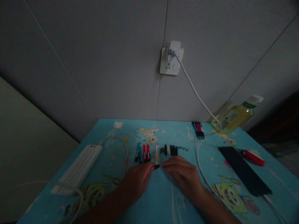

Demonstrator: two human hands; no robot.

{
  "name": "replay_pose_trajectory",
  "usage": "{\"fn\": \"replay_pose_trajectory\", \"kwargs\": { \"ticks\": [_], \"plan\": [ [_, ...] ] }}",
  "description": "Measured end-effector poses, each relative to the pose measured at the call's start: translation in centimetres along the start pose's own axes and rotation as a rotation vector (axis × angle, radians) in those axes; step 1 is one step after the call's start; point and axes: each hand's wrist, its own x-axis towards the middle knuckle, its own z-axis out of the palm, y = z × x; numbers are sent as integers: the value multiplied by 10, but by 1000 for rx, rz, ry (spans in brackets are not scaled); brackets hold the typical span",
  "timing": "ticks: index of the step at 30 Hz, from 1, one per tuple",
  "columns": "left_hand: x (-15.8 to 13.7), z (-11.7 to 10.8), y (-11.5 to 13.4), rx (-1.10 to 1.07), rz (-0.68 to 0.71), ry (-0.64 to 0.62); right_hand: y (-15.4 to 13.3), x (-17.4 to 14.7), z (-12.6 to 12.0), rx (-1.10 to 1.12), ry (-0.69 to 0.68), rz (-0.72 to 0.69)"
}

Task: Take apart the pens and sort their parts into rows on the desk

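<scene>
Both my hands rest low on a blue cartoon-printed table (163,205). My left hand (136,180) and my right hand (183,174) meet at a small black pen part (157,166), pinched between their fingertips. Just beyond the fingers lie taken-apart pens: blue and red barrels (143,152), a clear pen tube (157,153), black caps (171,150) and small springs (183,148). The light is dim, so fine detail is hard to make out.
A white power bank (78,166) with a cable lies at left. Whole pens (198,129) and a yellow drink bottle (238,115) sit at the back right. A black phone (244,170), a red object (253,157) and a white charger cable (198,96) from the wall socket (170,59) are at right.
</scene>
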Motion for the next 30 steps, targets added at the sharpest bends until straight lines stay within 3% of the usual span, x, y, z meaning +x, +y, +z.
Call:
{"fn": "replay_pose_trajectory", "kwargs": {
  "ticks": [3,7,9,12,17,30],
  "plan": [
    [0,-1,-1,50,3,77,8,0,-30,-225,36,36],
    [1,-3,0,107,22,93,40,-5,-69,-625,204,265],
    [0,-3,1,132,19,87,56,-9,-79,-741,154,325],
    [-1,-1,-1,147,35,73,70,-16,-83,-850,-36,446],
    [-2,0,-4,166,58,78,74,-20,-78,-924,-226,520],
    [-1,-1,0,201,43,59,85,-23,-80,-837,-179,543]
  ]
}}
